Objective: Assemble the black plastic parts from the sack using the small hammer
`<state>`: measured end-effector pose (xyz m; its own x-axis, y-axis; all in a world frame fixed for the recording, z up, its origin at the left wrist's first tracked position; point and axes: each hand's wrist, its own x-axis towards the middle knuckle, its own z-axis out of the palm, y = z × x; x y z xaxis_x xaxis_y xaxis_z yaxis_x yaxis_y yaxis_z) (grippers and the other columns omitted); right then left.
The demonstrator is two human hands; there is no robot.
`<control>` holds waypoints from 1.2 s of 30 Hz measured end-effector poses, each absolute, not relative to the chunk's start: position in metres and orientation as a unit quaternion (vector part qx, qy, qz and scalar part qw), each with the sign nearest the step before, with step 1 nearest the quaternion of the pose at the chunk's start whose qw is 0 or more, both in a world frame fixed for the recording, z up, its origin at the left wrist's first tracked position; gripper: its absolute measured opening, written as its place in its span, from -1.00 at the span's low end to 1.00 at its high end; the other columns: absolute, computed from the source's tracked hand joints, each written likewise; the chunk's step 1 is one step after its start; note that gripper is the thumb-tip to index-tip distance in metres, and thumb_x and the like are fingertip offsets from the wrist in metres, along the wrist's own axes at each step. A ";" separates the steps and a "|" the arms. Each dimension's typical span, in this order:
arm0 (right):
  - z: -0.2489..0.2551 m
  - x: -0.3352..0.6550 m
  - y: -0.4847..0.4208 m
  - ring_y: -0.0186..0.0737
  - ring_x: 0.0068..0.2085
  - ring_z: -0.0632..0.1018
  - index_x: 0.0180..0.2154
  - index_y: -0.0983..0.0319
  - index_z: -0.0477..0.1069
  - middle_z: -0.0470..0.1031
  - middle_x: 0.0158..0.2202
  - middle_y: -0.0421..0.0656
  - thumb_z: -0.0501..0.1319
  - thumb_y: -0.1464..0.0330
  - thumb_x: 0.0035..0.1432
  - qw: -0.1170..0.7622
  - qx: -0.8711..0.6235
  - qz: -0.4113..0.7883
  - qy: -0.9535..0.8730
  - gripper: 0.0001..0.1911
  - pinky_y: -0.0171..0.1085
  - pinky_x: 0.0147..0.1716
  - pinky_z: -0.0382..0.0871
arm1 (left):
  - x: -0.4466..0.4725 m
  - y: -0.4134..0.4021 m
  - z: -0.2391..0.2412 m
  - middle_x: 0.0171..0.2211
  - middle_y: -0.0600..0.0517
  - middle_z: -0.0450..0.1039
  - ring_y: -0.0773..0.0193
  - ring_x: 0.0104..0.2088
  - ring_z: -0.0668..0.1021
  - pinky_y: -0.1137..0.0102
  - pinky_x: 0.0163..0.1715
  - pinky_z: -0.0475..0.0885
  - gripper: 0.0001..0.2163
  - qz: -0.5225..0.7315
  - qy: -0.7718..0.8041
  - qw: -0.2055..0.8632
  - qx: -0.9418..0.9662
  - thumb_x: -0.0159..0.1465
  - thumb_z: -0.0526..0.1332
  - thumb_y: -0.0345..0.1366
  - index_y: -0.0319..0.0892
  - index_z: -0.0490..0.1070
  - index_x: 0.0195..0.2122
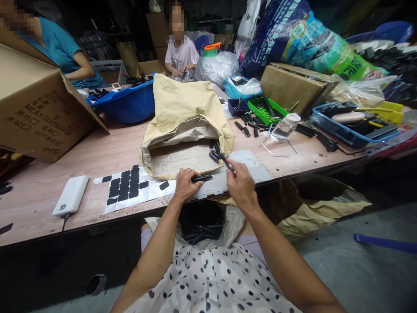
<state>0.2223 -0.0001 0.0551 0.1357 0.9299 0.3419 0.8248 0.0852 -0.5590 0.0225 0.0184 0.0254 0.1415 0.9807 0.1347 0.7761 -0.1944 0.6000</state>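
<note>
Near the table's front edge, my left hand [185, 184] is closed on a slim black stick-shaped piece [203, 178] that points right over a grey board [215, 184]. My right hand [240, 184], a little to the right, pinches a thin black brush-like piece [225, 159] with a dark, rounded tip at its upper end. That tip is by the mouth of a yellow woven sack [185, 98], where several similar black pieces [214, 155] lie. A white sheet with black rounded stickers [124, 187] is left of my left hand. More black pieces [202, 232] fill an open bag on my lap.
A white power bank [71, 195] with a cable and a cardboard box [42, 100] stand left. A blue basin [125, 104] is behind. At right are a green tray [265, 109], a clear bottle [285, 127] and a blue basket [352, 126]. Two people sit across the table.
</note>
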 end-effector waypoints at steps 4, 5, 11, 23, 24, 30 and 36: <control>0.063 0.261 0.058 -0.05 -0.08 0.46 0.15 0.13 0.47 0.46 -0.10 -0.01 0.01 0.45 0.27 0.292 -0.772 0.030 -0.563 -0.51 -0.22 -0.19 0.31 | 0.022 0.018 0.026 -0.30 0.02 0.48 0.08 -0.14 0.41 0.16 -0.05 0.31 -0.89 0.243 0.597 0.193 0.740 0.15 0.37 -0.27 -0.05 0.55 -0.28; 0.062 0.267 0.070 -0.04 -0.08 0.46 0.14 0.14 0.48 0.45 -0.10 0.00 0.02 0.47 0.25 0.268 -0.791 0.035 -0.548 -0.50 -0.21 -0.20 0.29 | 0.021 0.019 0.025 -0.30 0.02 0.48 0.08 -0.14 0.41 0.17 -0.06 0.31 -0.90 0.242 0.597 0.194 0.740 0.16 0.36 -0.27 -0.04 0.56 -0.28; 0.040 0.265 0.097 0.02 -0.06 0.43 0.12 0.15 0.49 0.42 -0.07 0.08 -0.01 0.49 0.27 0.177 -0.810 0.024 -0.559 -0.51 -0.13 -0.15 0.27 | 0.017 0.021 0.025 -0.30 0.02 0.48 0.07 -0.15 0.41 0.17 -0.07 0.31 -0.91 0.247 0.592 0.196 0.742 0.19 0.34 -0.24 -0.03 0.54 -0.27; 0.033 0.256 0.092 0.05 -0.04 0.40 0.12 0.21 0.44 0.41 -0.03 0.13 -0.03 0.46 0.30 0.152 -0.802 -0.030 -0.577 -0.55 -0.11 -0.16 0.22 | 0.034 -0.058 0.029 -0.06 -0.05 0.47 -0.04 0.01 0.42 0.06 0.04 0.29 -0.76 0.216 0.466 0.169 0.841 0.07 0.37 -0.31 -0.01 0.54 -0.20; 0.034 0.255 0.091 0.05 -0.05 0.41 0.12 0.21 0.44 0.41 -0.02 0.13 -0.03 0.46 0.31 0.150 -0.802 -0.029 -0.578 -0.55 -0.10 -0.16 0.23 | 0.036 -0.058 0.030 -0.07 -0.06 0.47 -0.04 0.00 0.42 0.05 0.04 0.29 -0.76 0.221 0.466 0.167 0.840 0.08 0.36 -0.30 -0.02 0.54 -0.18; 0.036 0.251 0.089 0.06 -0.04 0.42 0.14 0.23 0.43 0.42 0.00 0.15 -0.04 0.47 0.32 0.149 -0.799 -0.028 -0.581 -0.55 -0.08 -0.14 0.26 | 0.054 0.019 0.055 -0.15 -0.05 0.50 0.00 -0.05 0.41 0.09 -0.03 0.28 -0.81 0.253 0.559 0.120 0.781 0.30 0.15 -0.34 -0.01 0.53 -0.15; 0.037 0.249 0.089 0.06 -0.02 0.42 0.14 0.25 0.42 0.41 0.00 0.15 -0.03 0.47 0.32 0.139 -0.798 -0.026 -0.586 -0.56 -0.09 -0.14 0.27 | 0.068 0.101 0.063 -0.07 0.01 0.53 -0.03 0.05 0.36 0.06 0.06 0.21 -0.74 0.170 0.550 0.144 0.805 0.16 0.23 -0.49 0.02 0.55 -0.21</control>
<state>0.2492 0.0894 0.0367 0.3129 0.9275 0.2046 0.9420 -0.2755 -0.1919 0.0680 0.1006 0.0630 0.3372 0.9344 0.1150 0.8369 -0.3534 0.4180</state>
